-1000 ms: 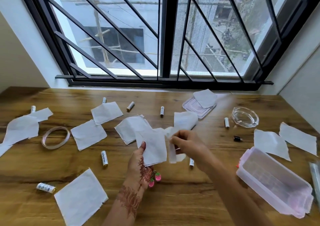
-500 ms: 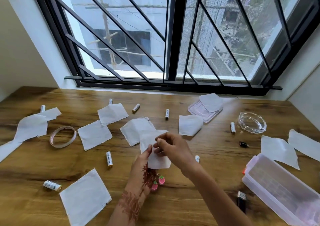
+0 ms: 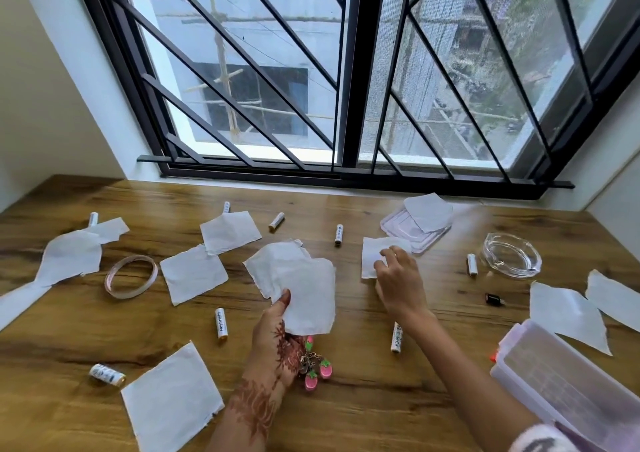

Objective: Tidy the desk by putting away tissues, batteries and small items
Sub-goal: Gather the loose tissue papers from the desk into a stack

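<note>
Held tissues: a stack of tissue pieces (image 3: 304, 292) is raised off the desk (image 3: 346, 417). Its broad face is turned to the camera and its long axis runs from the grip up and away toward the window.
Left hand: the left hand (image 3: 277, 344), patterned with henna, pinches the stack at its lower left corner, with the thumb on the front face.
Right hand: the right hand (image 3: 398, 282) is apart from the left, reaching out to the right of the stack. Its bent fingers (image 3: 388, 256) lie on the flat tissue (image 3: 370, 261); it is unclear whether they pinch it.
Flat tissue: it is squarish and lies on the desk near the pink lid (image 3: 412, 240), which carries another tissue.
Near battery: the near battery (image 3: 221, 323) lies left of the left hand, its long axis pointing away from the person.
Second battery: the second battery (image 3: 396, 337) lies just beside the right forearm, with the same heading.
Far battery: the far battery (image 3: 338, 234) lies between the stack and the window, also pointing away.
Writing: the near battery carries dark print along its length that looks like "Heybright" but is not surely legible. The second battery's marks are too small to read.
Keychain: a strawberry keychain (image 3: 317, 370) lies against the left palm's lower edge.
Box: a clear plastic box (image 3: 568, 389) sits at the right, near the right arm.
</note>
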A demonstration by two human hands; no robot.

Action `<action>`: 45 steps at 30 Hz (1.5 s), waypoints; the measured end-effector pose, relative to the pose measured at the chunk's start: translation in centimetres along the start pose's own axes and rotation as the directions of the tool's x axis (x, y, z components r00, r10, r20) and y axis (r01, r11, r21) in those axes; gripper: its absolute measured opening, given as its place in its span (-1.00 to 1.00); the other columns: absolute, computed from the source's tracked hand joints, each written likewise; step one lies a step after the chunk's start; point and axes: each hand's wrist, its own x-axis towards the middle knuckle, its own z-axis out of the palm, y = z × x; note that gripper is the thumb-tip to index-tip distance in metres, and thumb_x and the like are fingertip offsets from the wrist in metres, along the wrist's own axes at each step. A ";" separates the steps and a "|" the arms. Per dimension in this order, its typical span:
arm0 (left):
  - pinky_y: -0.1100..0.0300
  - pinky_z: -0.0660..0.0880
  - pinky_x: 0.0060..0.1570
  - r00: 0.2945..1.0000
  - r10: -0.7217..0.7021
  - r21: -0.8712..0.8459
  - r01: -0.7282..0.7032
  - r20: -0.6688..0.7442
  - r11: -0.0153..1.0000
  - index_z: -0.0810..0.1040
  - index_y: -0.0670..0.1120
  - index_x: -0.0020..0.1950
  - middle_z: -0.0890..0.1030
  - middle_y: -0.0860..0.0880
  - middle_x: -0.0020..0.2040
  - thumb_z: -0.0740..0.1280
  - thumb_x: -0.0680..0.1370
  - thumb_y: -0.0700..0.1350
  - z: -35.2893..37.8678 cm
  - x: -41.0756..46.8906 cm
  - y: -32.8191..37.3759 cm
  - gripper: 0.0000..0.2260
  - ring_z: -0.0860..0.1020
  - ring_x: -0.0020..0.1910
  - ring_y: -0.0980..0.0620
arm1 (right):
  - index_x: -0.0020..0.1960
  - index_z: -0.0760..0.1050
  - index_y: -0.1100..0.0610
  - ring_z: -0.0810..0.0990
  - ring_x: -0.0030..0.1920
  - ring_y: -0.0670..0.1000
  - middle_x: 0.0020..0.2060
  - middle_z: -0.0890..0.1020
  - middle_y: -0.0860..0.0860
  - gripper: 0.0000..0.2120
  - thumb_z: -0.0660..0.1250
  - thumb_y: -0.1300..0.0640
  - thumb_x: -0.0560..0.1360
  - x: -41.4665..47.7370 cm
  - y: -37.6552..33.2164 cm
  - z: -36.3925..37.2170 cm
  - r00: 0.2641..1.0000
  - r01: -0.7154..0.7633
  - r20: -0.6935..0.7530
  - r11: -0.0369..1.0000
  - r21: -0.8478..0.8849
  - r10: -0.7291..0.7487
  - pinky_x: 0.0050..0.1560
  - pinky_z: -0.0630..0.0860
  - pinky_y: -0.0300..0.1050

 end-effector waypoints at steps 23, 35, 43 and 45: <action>0.12 0.58 -0.23 0.989 0.041 -0.054 -0.033 0.144 0.998 0.69 -0.17 -0.21 0.70 -0.10 -0.31 0.13 0.60 -0.08 2.9 -0.6 -0.9 -0.61 0.66 -0.36 0.02 | -0.26 0.51 0.05 0.56 -0.27 -0.05 -0.29 0.61 0.04 -0.86 0.35 0.18 0.47 -1.1 -7.7 -9.9 0.924 -0.382 0.368 0.326 0.865 0.104 -0.06 0.59 0.02; 0.11 0.63 -0.33 0.995 0.092 -0.070 -0.089 0.040 0.994 0.53 -0.11 0.05 0.71 -0.05 -0.21 0.21 0.59 -0.09 2.9 0.6 -0.7 -0.85 0.67 -0.25 0.01 | -0.18 0.56 0.21 0.56 -0.26 -0.02 -0.32 0.60 0.02 -0.90 0.33 0.18 0.45 -0.1 -3.8 -12.4 0.972 -0.229 0.146 0.605 0.763 0.184 -0.19 0.52 -0.10; 0.25 0.58 -0.39 0.979 0.093 -0.109 -0.074 0.182 0.991 0.68 -0.13 -0.24 0.70 -0.07 -0.28 0.07 0.63 -0.04 5.1 -0.8 -2.4 -0.54 0.67 -0.32 0.07 | -0.15 0.58 0.18 0.56 -0.25 -0.12 -0.27 0.61 -0.02 -0.87 0.33 0.12 0.48 -1.0 -7.1 -9.6 0.971 -0.225 0.154 0.471 0.853 0.185 -0.20 0.47 -0.33; 0.21 0.61 -0.27 0.969 0.092 -0.159 -0.056 0.227 0.986 0.72 -0.11 -0.32 0.70 -0.08 -0.23 0.05 0.61 0.05 5.3 -1.2 -2.4 -0.46 0.68 -0.27 0.06 | -0.21 0.57 0.12 0.55 -0.29 -0.17 -0.32 0.59 -0.07 -0.79 0.32 0.01 0.49 -1.3 -7.7 -9.2 0.966 -0.255 0.208 0.437 0.863 0.152 -0.24 0.46 -0.32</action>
